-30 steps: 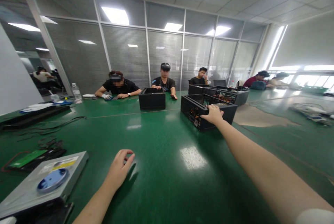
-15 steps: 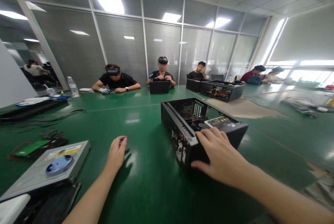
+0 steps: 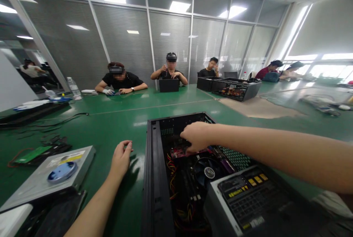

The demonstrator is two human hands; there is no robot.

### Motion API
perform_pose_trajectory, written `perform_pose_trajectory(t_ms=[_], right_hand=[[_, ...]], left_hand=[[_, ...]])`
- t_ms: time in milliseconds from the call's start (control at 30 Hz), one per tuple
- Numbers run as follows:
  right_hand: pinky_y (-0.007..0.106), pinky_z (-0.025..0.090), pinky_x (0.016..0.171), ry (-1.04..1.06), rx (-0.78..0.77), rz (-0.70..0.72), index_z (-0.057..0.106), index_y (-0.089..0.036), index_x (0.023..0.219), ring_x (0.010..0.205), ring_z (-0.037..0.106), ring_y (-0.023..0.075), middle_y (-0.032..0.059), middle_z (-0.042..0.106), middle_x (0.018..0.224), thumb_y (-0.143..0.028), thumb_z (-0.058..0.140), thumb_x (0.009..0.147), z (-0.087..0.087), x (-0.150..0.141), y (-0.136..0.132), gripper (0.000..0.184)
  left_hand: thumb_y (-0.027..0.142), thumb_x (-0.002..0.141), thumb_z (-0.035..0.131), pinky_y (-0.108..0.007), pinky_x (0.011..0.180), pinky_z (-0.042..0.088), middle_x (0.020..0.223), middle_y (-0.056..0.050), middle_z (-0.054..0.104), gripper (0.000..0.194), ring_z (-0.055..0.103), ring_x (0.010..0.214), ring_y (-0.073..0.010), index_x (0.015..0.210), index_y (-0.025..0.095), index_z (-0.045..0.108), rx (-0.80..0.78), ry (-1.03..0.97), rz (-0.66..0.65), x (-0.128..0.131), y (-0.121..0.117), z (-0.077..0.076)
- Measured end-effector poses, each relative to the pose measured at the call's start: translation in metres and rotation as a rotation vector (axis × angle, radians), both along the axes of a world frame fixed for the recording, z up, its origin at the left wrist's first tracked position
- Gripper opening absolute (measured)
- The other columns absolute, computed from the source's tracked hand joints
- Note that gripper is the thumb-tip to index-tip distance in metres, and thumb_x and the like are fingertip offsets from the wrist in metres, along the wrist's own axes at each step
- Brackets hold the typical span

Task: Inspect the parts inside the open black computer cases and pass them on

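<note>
An open black computer case (image 3: pixel 154 178) lies on the green table (image 3: pixel 116 123) right in front of me. Inside it are a round cooler fan (image 3: pixel 208 171), coloured wires, a red board (image 3: pixel 178 152) and a grey power supply (image 3: pixel 248 193) at the near right. My right hand (image 3: pixel 194 136) reaches in over the case's far end, above the red board. Its fingers curl downward and their tips are hidden. My left hand (image 3: pixel 121 158) rests on the table just left of the case, fingers loosely bent, holding nothing.
A silver optical drive (image 3: pixel 51 176) lies at the near left, with a green circuit board (image 3: pixel 30 155) and loose cables behind it. Several people sit along the far edge with other black cases (image 3: pixel 234 90). A water bottle (image 3: pixel 72 87) stands at the far left.
The case has been drawn from the far right of the table to directly in front of me. My right hand left its near edge and now reaches inside. My left hand barely moved.
</note>
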State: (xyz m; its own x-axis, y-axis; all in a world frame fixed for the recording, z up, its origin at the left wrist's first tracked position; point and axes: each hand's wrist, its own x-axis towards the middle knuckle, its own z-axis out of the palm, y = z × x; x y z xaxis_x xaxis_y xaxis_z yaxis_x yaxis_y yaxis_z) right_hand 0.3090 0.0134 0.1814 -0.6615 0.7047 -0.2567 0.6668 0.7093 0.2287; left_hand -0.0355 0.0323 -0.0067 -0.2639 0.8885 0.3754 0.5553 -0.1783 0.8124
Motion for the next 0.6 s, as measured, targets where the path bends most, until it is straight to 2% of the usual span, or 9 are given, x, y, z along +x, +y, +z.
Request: perform_pose_trajectory(t_ms=[67,133,167,267,333,467,600], right_hand=[[0.037,0.054,0.07,-0.097,-0.046,0.014,0.064,-0.013,0.124,0.092,0.07,0.0333,0.0183,0.071,0.109,-0.056,0.076,0.071,-0.03,-0.007,0.011,0.069],[0.036,0.054,0.069,-0.115,-0.035,0.038,0.063,-0.014,0.124,0.092,0.071,0.0332,0.0177,0.071,0.109,-0.051,0.079,0.07,-0.045,-0.01,0.014,0.068],[0.036,0.054,0.069,-0.11,-0.014,0.056,0.064,-0.014,0.121,0.092,0.071,0.0331,0.0175,0.071,0.108,-0.047,0.078,0.072,-0.048,-0.011,0.013,0.061],[0.037,0.054,0.072,-0.083,0.023,0.138,0.068,-0.013,0.11,0.09,0.072,0.0323,0.0157,0.073,0.096,-0.03,0.07,0.081,-0.047,-0.013,0.007,0.033],[0.037,0.054,0.072,-0.059,0.067,0.127,0.068,-0.013,0.106,0.089,0.072,0.0309,0.0154,0.073,0.091,-0.019,0.059,0.087,-0.045,-0.014,0.006,0.021],[0.037,0.053,0.07,-0.042,0.187,-0.04,0.063,-0.014,0.117,0.091,0.072,0.0297,0.0187,0.071,0.105,-0.012,0.047,0.093,-0.043,-0.01,0.017,0.029],[0.035,0.051,0.073,-0.019,0.2,-0.055,0.061,-0.017,0.121,0.094,0.07,0.0279,0.0154,0.07,0.106,-0.014,0.049,0.093,-0.032,-0.001,0.025,0.03]], left_hand=[[0.059,0.089,0.047,-0.034,0.069,0.053,0.108,-0.008,0.064,0.047,0.067,0.087,-0.0228,0.11,0.019,0.059,-0.014,0.021,-0.016,0.002,-0.001,0.001],[0.058,0.088,0.049,-0.035,0.071,0.054,0.109,-0.008,0.064,0.046,0.066,0.089,-0.0233,0.11,0.019,0.06,-0.027,0.049,-0.033,0.005,-0.001,0.001],[0.057,0.088,0.05,-0.036,0.073,0.054,0.109,-0.008,0.065,0.046,0.065,0.09,-0.0235,0.11,0.019,0.061,-0.031,0.063,-0.04,0.006,-0.002,0.001],[0.056,0.087,0.051,-0.037,0.078,0.053,0.11,-0.008,0.064,0.045,0.064,0.092,-0.0233,0.109,0.019,0.061,-0.03,0.093,-0.047,0.011,-0.003,0.003],[0.056,0.088,0.051,-0.038,0.082,0.052,0.11,-0.008,0.064,0.044,0.063,0.091,-0.0228,0.109,0.019,0.061,-0.034,0.124,-0.052,0.014,-0.006,0.006],[0.056,0.087,0.05,-0.04,0.086,0.05,0.111,-0.009,0.062,0.044,0.061,0.092,-0.0232,0.107,0.018,0.062,-0.054,0.177,-0.069,0.019,-0.01,0.012],[0.057,0.087,0.05,-0.041,0.087,0.05,0.112,-0.009,0.061,0.046,0.062,0.093,-0.0238,0.107,0.017,0.061,-0.055,0.166,-0.082,0.018,-0.009,0.011]])
